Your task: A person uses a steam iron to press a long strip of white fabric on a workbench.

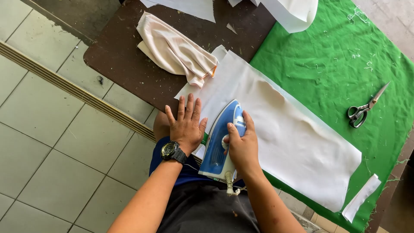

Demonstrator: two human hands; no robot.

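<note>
Right hand (243, 146) grips the blue iron (222, 138) by its handle, fingers wrapped tight. Iron sits on the near end of the white fabric panel (284, 133). Left hand (186, 125) lies flat just left of the iron, fingers spread, pinning the panel's edge to the bench (125, 64). Scissors (364, 110) well right of the iron, on green cloth (336, 56).

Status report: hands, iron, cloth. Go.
Right hand grips iron. Left hand flat on white cloth. Scissors lie apart on green cover, nothing blocking.

One iron (222, 140) (one scissors (364, 110))
</note>
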